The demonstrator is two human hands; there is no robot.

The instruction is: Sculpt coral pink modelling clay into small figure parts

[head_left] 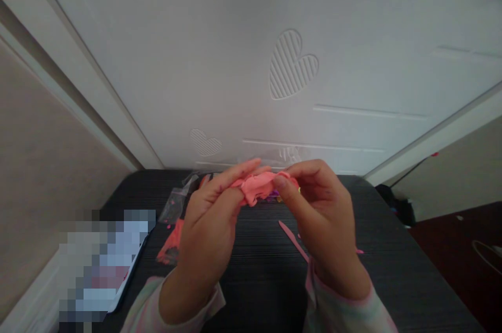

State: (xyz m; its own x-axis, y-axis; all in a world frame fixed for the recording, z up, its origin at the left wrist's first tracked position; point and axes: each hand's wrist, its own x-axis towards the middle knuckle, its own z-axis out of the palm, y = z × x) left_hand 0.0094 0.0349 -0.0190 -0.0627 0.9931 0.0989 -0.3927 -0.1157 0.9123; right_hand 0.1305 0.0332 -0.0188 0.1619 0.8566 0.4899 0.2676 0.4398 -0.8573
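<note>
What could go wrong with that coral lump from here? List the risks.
The soft-looking coral lump is uneven and ragged at its lower edge, so it might tear between the left hand and right hand.

If it slips, it could drop onto the dark table.

The pink knife lies close to the right wrist and could get nudged.

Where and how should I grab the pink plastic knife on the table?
Pinch the pink plastic knife across its long edges, midway along the exposed stretch, coming from above on its left side. It's slim and lies slanted on the dark table, its near end hidden by the right hand and sleeve, so the left side looks the freer approach.
</note>
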